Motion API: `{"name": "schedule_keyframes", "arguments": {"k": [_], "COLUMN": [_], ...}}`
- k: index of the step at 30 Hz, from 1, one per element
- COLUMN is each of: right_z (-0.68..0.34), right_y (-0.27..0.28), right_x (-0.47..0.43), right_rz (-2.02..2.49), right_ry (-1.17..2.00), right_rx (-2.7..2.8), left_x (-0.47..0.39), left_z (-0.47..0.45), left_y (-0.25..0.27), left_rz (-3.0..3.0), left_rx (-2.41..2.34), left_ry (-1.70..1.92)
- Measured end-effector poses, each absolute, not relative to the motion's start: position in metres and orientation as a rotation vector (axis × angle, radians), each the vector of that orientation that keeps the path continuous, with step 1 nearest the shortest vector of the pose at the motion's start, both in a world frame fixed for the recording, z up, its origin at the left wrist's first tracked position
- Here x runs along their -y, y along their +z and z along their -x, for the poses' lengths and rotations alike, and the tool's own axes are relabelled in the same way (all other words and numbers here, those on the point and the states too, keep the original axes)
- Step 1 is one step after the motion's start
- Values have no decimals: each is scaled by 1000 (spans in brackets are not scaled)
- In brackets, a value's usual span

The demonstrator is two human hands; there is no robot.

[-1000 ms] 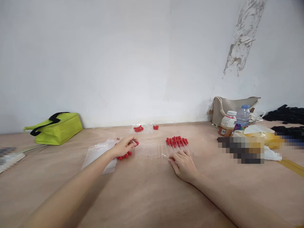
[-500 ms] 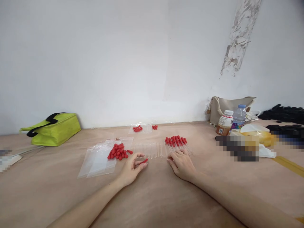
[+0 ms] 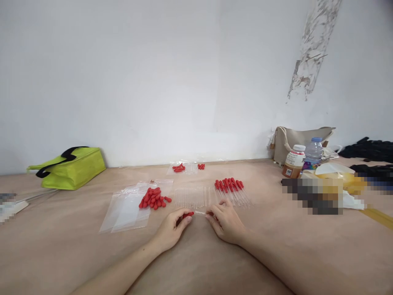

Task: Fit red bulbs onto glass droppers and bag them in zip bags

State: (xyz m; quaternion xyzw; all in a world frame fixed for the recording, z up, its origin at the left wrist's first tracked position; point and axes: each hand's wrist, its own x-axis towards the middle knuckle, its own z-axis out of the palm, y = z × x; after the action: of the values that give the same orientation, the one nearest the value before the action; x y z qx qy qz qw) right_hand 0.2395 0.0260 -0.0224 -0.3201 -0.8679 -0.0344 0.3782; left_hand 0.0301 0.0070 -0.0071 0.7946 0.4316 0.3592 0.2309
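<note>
Brown tabletop (image 3: pixel 196 258), red bulb (image 3: pixel 189 214) partly hidden

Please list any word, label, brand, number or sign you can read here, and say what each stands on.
No text can be read for certain.
White-capped bottle: dark lettering and a square code, too small and blurred to read.
Blue-capped bottle: colourful label, partly hidden, too blurred to read.

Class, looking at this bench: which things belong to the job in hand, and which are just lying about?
In the job:
red bulb, in the left hand
clear tube, in the right hand
bulb pile
tube row
red-topped tubes
probably the flat plastic bags

Lying about, apparently:
green bag
beige bag
white-capped bottle
blue-capped bottle
black heap
</note>
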Motion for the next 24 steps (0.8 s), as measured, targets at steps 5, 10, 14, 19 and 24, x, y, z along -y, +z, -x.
{"name": "schedule_keyframes", "arguments": {"k": [5,10,14,19,24], "right_z": [-242,-240,-240,-244,-246], "right_y": [-24,-24,-25,-23,-21], "right_x": [-24,-27,-29,-33,-37], "right_rz": [827,821,802,775,737], "right_ry": [-119,-119,-118,-94,-81], "right_rx": [2226,2260,2293,2357,2413], "left_x": [-8,-8,-8,-7,-4], "left_z": [-31,-32,-32,-32,-33], "left_y": [-8,-6,-5,-4,-2], "left_rz": [-2170,-2190,-2232,-2286,-2371], "left_rx": [-1183,-1167,-1164,-1136,-1111], "left_ry": [950,954,952,925,874]}}
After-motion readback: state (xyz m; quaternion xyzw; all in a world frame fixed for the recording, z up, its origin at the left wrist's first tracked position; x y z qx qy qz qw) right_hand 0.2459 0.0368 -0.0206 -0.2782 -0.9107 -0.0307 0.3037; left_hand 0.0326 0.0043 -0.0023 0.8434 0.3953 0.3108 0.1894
